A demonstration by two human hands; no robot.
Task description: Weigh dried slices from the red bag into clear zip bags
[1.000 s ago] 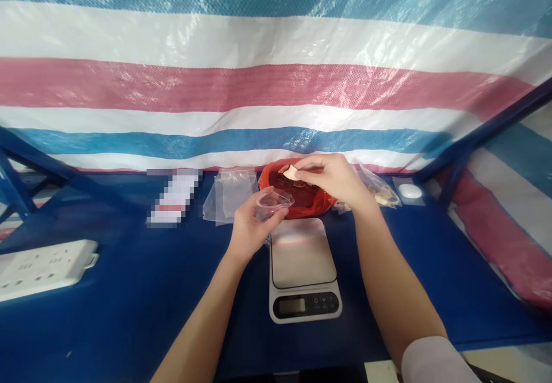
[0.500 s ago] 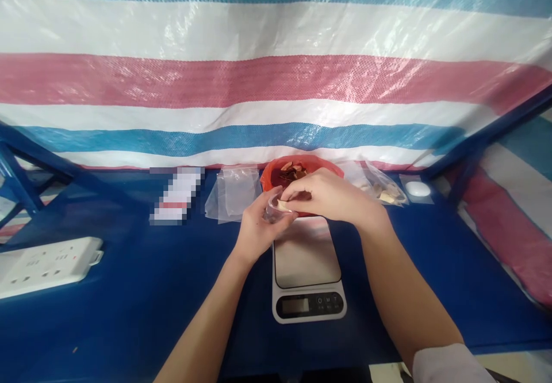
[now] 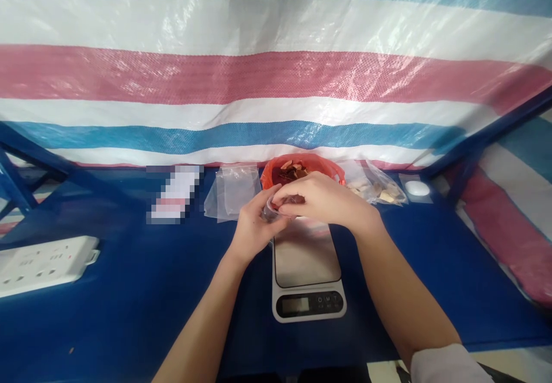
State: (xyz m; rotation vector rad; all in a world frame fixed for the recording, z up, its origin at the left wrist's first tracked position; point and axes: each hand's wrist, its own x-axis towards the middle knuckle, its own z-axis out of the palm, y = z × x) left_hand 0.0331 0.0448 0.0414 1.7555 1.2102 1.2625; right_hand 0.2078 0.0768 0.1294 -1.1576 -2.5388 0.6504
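Note:
My left hand point(image 3: 255, 217) is closed around a small clear plastic cup point(image 3: 269, 213), held above the far edge of a kitchen scale point(image 3: 307, 256). My right hand point(image 3: 317, 199) reaches over from the right, its fingertips bent together into the cup's mouth. Whatever lies between those fingertips is hidden. Just behind both hands stands an open red plastic bag point(image 3: 268, 173) with brown dried slices point(image 3: 293, 169) inside. The scale's steel plate carries nothing, and I cannot read its display.
Clear zip bags point(image 3: 236, 190) lie left of the red bag. To its right are a bag of pale slices point(image 3: 387, 192) and a bagged white round item point(image 3: 417, 188). A white power strip point(image 3: 47, 265) sits at far left. Striped sheeting point(image 3: 276, 78) hangs behind the blue table point(image 3: 142, 291).
A pale slice seen earlier in my right fingertips at the cup no longer shows. My right fingers have moved slightly left, further into the cup. The view has shifted a little.

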